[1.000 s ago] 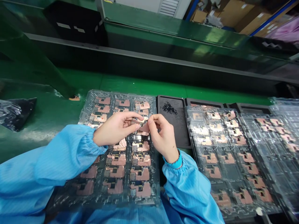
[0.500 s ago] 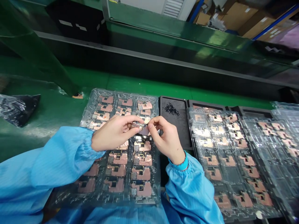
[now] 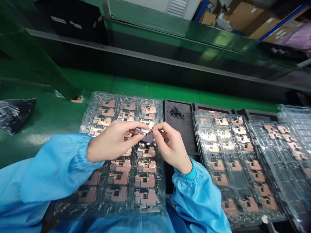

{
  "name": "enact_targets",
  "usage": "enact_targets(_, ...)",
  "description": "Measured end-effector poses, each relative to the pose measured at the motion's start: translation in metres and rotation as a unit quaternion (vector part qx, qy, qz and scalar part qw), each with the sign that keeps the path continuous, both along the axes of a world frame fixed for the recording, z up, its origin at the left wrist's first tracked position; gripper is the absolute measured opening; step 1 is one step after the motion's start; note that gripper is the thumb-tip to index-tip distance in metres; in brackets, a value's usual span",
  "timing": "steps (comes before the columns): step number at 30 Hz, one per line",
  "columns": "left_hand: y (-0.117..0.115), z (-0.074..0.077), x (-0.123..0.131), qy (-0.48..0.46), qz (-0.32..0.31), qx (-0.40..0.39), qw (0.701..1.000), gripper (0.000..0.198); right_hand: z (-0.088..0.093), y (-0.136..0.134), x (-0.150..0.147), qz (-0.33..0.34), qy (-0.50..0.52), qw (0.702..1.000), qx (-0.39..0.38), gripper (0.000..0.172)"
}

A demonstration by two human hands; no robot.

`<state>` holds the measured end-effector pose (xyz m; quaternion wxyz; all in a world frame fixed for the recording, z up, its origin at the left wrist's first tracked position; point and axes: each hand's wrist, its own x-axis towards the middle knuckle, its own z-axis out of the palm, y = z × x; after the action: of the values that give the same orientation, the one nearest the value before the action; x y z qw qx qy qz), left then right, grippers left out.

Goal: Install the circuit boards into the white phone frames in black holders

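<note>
Between my hands is a small circuit board, raised above a clear plastic tray. My left hand grips its left edge between thumb and fingers. At the board's right edge, my right hand has thumb and forefinger pinched together; whether a tiny part sits between those fingertips I cannot make out. Copper-coloured circuit boards lie in rows in the tray below, some hidden by my hands and sleeves.
A black tray holding a pile of small black pieces lies right of the boards. Further right are another clear tray of boards and stacked clear trays. A black plastic bag lies at the left.
The held board has tilted somewhat, with its right part turned. Both hands stay close together over the tray; the whole view has shifted slightly.
</note>
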<state>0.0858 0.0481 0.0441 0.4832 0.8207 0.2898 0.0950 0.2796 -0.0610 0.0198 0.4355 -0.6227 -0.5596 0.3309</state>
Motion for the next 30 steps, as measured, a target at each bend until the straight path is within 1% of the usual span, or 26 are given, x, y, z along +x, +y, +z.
enact_targets(3,0.006,0.002,-0.001,-0.015,-0.002,-0.107,0.994,0.034,0.006,-0.001,0.0,0.003,0.095,0.995,-0.04,0.018)
enact_targets(5,0.009,0.003,-0.001,-0.024,-0.003,-0.153,0.988,0.032,0.011,-0.002,0.0,0.002,0.125,0.99,-0.064,0.019)
enact_targets(8,0.011,0.006,-0.002,-0.02,-0.001,-0.182,0.983,0.032,0.015,-0.004,0.001,0.0,0.13,0.988,-0.078,0.018)
enact_targets(12,0.01,0.007,-0.003,-0.018,-0.003,-0.17,0.985,0.031,0.014,-0.005,0.003,0.001,0.119,0.991,-0.063,0.016)
enact_targets(15,0.009,0.006,-0.004,-0.001,-0.019,-0.132,0.991,0.033,0.013,-0.005,0.004,0.004,0.086,0.994,-0.063,0.014)
enact_targets(19,0.006,0.005,-0.005,0.037,-0.058,-0.035,0.997,0.033,0.012,-0.006,0.004,0.047,-0.004,0.997,-0.065,0.015)
enact_targets(22,0.004,0.004,-0.007,0.035,-0.061,0.03,0.997,0.029,0.011,-0.004,0.007,0.058,0.023,0.996,-0.062,0.015)
enact_targets(24,0.002,0.003,-0.01,0.001,-0.049,0.076,0.996,0.023,0.01,-0.004,0.01,0.066,0.058,0.996,-0.031,0.013)
enact_targets(26,0.0,0.0,-0.012,-0.052,-0.037,0.129,0.99,0.018,0.01,-0.004,0.011,0.082,0.072,0.994,0.017,0.011)
enact_targets(30,-0.003,-0.005,-0.016,-0.14,-0.032,0.214,0.966,0.015,0.011,-0.006,0.01,0.095,0.049,0.99,0.093,0.006)
